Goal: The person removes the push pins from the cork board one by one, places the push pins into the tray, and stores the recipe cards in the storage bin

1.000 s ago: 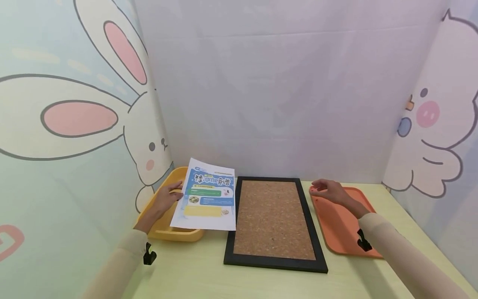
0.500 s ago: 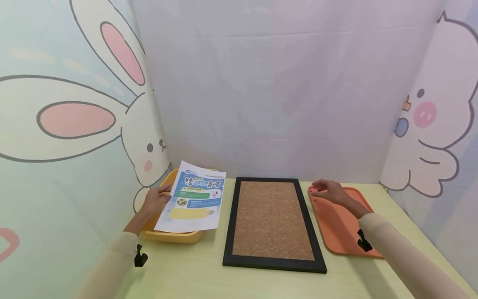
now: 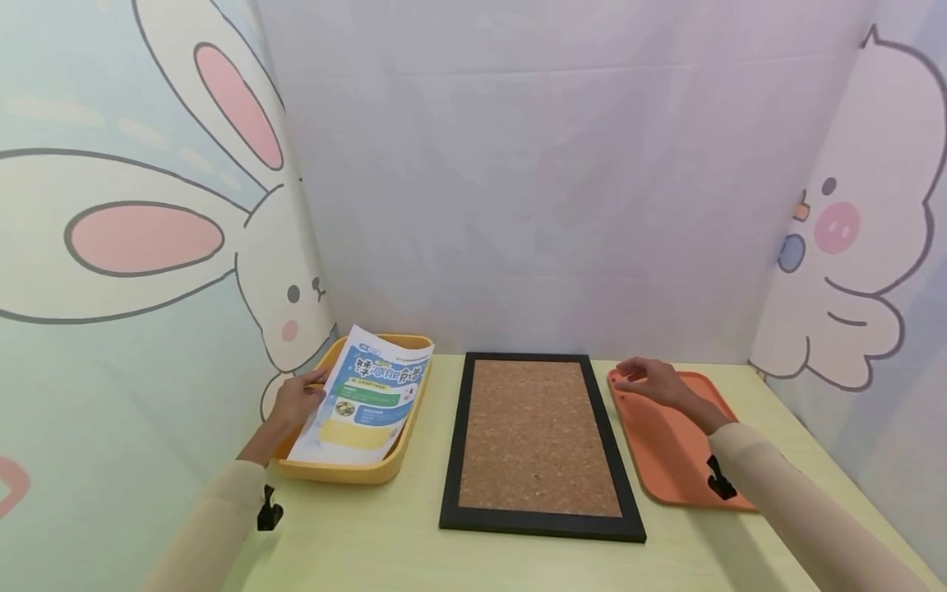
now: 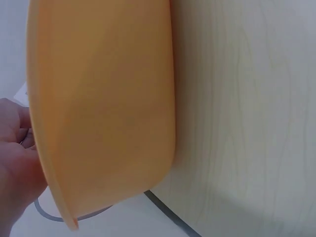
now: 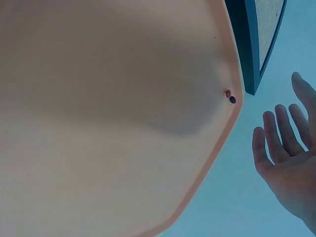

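Observation:
My left hand [image 3: 298,400] pinches the left edge of a printed paper poster [image 3: 370,403] with blue, green and yellow blocks. The sheet lies tilted inside a yellow plastic bin [image 3: 403,473]; in the left wrist view the bin's wall [image 4: 108,98] fills much of the picture and hides part of the left hand [image 4: 17,148]. Over the far left corner of an orange tray [image 3: 681,460] hovers my right hand [image 3: 651,382], its fingers loosely bent and holding nothing. Small red push pins [image 5: 228,93] sit at that tray corner in the right wrist view.
A cork board [image 3: 540,436] with a black frame lies between bin and tray on the pale wood table [image 3: 370,543]. Fabric walls [image 3: 518,189] with cartoon animals enclose the back and both sides.
My left hand has carried the poster leftward and down, from partly beside the bin to inside it. The right hand keeps its place over the tray.

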{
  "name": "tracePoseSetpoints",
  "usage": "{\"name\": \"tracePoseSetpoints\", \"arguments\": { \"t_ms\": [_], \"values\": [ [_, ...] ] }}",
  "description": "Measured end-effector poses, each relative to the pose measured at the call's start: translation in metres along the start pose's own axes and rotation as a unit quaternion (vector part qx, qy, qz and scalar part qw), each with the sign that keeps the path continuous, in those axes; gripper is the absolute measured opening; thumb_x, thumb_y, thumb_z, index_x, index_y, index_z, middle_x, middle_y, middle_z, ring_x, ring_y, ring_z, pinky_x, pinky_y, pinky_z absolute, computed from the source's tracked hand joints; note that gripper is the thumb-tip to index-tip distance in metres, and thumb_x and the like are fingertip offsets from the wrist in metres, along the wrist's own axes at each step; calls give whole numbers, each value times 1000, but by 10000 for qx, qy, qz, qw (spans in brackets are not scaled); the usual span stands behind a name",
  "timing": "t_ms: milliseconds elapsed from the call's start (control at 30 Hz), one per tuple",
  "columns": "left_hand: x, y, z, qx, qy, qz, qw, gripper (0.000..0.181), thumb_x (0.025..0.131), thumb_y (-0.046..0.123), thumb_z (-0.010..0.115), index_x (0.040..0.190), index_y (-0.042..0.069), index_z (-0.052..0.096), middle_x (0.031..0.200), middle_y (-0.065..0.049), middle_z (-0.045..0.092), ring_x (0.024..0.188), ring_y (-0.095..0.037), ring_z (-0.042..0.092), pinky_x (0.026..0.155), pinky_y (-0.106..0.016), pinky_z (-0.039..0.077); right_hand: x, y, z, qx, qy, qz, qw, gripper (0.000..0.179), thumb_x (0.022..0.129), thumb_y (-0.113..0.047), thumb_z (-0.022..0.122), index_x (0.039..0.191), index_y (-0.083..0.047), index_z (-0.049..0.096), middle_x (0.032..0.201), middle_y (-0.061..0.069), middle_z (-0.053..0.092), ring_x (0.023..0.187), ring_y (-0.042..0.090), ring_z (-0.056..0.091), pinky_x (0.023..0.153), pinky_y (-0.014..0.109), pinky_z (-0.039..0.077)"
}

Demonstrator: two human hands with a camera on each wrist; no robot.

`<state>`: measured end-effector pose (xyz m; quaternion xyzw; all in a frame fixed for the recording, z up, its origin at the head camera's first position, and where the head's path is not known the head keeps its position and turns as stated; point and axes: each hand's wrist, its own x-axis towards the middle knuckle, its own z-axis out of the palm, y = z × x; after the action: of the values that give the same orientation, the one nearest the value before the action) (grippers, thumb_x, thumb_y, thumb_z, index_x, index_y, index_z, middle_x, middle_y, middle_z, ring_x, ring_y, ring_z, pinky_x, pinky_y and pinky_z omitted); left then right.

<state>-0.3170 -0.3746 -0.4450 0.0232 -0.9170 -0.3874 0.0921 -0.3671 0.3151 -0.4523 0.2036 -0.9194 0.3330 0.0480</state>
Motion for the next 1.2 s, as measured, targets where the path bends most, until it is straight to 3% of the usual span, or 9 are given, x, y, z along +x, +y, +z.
{"name": "tracePoseSetpoints", "arguments": {
  "t_ms": [267,433,700,800,1033,1200],
  "values": [
    [3,-8,-3,375,60,105,9992,54,98,-4,55,151,-8,45,137,-32,60,103,-38,62,83,-36,54,2,-1,-1,-40,-102,173,9998,44,97,-20,75,128,9,64,120,27,69,107,40,69,87,51,59],
    [4,-12,-3,617,85,202,9979,55,95,-10,55,149,-10,45,132,-34,61,97,-37,61,79,-37,53,2,2,0,-65,-145,245,9996,42,98,-19,75,128,9,64,120,28,68,107,41,68,86,52,59],
    [7,-12,5,1000,3,734,9923,54,91,-14,53,144,-21,44,119,-34,66,106,-47,65,90,-53,56,0,9,2,-20,-172,342,9993,43,98,-19,74,129,10,63,122,29,68,109,43,68,86,52,60],
    [8,-8,6,1129,-40,739,9909,54,90,-14,52,143,-22,44,119,-38,63,108,-50,64,92,-56,54,-1,10,1,-36,-161,338,9993,44,98,-20,75,130,9,63,122,28,68,109,42,68,88,52,59],
    [6,4,3,1315,-137,594,9894,57,96,-7,57,148,-18,39,140,-44,45,122,-57,54,100,-62,50,-4,10,-3,-53,-30,230,9997,43,97,-19,75,129,8,65,121,28,68,109,43,67,88,56,58],
    [7,15,0,1754,-130,728,9817,59,98,4,61,149,-16,40,144,-43,43,131,-58,46,108,-66,41,-5,11,-5,-229,175,91,9995,48,97,-21,75,133,9,62,127,31,65,115,48,62,91,61,55]
  ]
}}
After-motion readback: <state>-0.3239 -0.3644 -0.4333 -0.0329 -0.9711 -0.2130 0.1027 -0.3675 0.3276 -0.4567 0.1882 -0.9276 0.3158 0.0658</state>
